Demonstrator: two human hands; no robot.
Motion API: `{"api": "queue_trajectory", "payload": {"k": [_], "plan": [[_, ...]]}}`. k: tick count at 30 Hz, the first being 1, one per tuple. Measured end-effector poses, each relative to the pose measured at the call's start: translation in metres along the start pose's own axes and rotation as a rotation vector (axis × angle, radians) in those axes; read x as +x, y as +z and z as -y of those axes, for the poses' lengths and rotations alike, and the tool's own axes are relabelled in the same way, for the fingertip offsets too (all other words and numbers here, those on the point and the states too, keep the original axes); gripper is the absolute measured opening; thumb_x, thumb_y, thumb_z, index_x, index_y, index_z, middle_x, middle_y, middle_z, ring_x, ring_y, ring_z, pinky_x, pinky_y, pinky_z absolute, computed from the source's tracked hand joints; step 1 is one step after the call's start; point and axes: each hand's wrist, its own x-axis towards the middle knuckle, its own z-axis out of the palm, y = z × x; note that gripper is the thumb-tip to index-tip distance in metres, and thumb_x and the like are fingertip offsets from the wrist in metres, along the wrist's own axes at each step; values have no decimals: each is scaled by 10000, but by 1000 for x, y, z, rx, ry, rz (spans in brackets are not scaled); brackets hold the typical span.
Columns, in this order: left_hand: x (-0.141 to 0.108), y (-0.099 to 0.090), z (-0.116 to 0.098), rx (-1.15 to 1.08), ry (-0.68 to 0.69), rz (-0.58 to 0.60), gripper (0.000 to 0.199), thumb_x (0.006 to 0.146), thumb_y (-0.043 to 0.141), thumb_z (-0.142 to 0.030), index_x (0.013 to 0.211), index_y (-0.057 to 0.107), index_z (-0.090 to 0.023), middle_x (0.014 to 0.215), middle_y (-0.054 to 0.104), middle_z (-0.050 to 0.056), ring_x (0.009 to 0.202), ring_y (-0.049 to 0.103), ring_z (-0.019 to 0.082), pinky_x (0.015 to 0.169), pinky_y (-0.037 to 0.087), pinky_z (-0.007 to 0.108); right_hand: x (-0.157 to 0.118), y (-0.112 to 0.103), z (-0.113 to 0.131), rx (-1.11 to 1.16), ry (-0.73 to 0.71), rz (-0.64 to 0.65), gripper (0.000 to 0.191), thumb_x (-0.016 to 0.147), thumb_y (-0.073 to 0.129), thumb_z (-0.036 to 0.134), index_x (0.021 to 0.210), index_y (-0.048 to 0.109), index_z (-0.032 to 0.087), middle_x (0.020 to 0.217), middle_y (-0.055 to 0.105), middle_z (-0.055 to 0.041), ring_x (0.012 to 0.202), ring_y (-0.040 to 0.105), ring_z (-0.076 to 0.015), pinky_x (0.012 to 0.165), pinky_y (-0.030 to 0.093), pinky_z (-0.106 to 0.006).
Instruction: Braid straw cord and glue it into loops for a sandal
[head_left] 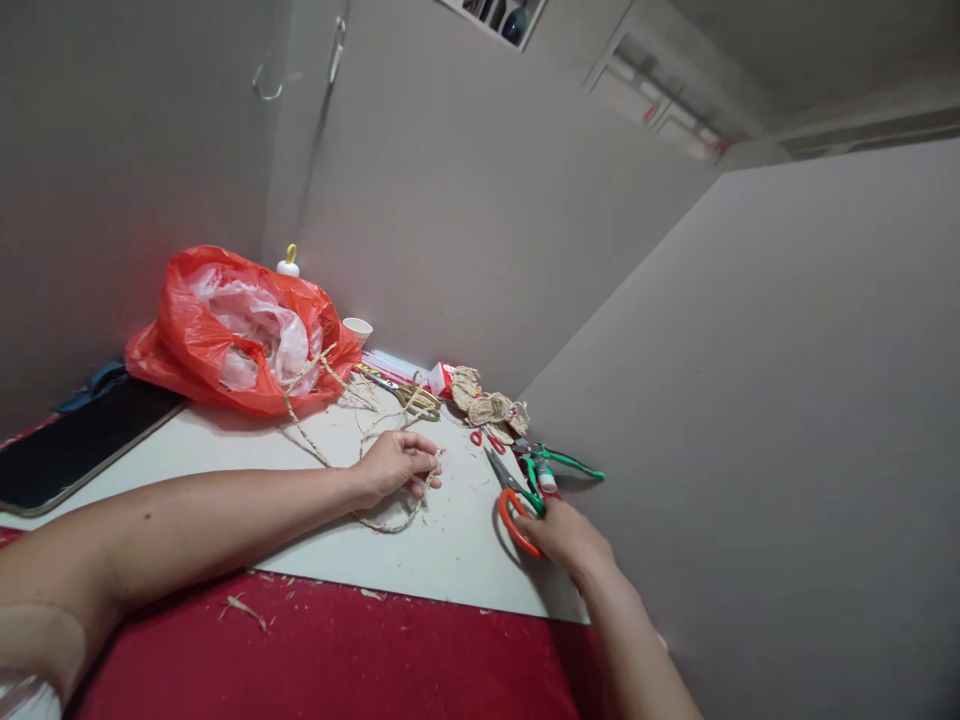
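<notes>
My left hand (399, 465) is over the white board, its fingers closed on a braided straw cord (386, 527). The cord loops below the hand and trails back toward the red bag. At the right, my right hand (564, 535) is on the orange-handled scissors (513, 520), with the thumb at a handle loop. The scissor blades point up and left, away from me. Some of my right fingers are hidden behind the hand. Just beyond lie green-handled pliers (570, 463) and a small red-handled tool (495, 442).
A red plastic bag (187, 340) with white plastic inside stands at the back left, beside a dark flat panel (82, 440). Coiled straw pieces (487, 408), gold-handled scissors (420, 402) and a paper cup (358, 329) line the wall. Straw scraps dot the red cloth (360, 650).
</notes>
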Motion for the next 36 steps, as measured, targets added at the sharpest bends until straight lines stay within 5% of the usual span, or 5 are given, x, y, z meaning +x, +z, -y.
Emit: {"api": "queue_trajectory", "payload": {"k": [5, 11, 17, 24, 36], "plan": [[3, -3, 1, -49, 3, -15, 136, 723, 665, -81, 770, 543, -119, 628, 650, 45, 534, 653, 140, 407, 431, 170, -25, -5, -6, 92, -43, -175, 461, 744, 448, 610, 772, 630, 187, 629, 663, -89, 598, 630, -252, 507, 422, -296], [6, -7, -4, -120, -1, -19, 100, 746, 630, -68, 761, 544, -119, 645, 646, 42, 552, 661, 141, 417, 440, 168, -47, 4, 31, 241, -225, -365, 481, 796, 345, 658, 814, 533, 215, 666, 635, -47, 612, 576, -206, 540, 413, -265], [10, -12, -18, -190, 28, -24, 95, 763, 601, -58, 768, 535, -127, 671, 619, 18, 572, 668, 141, 435, 454, 176, -43, 19, 62, 309, -409, -360, 409, 817, 364, 630, 817, 455, 230, 655, 615, -40, 615, 587, -216, 539, 401, -272], [15, -16, -24, -250, -10, -1, 103, 748, 621, -61, 761, 544, -129, 628, 579, -9, 599, 679, 147, 461, 463, 176, -41, 33, 54, 125, -446, -269, 369, 816, 434, 576, 937, 483, 231, 666, 631, -25, 651, 627, -245, 550, 381, -284], [11, -15, -29, -279, -62, -6, 95, 757, 567, -43, 772, 542, -133, 636, 565, -11, 610, 668, 136, 481, 456, 175, -43, 30, 52, 30, -468, -380, 384, 799, 472, 586, 934, 521, 229, 694, 639, -13, 679, 632, -234, 532, 340, -267]]}}
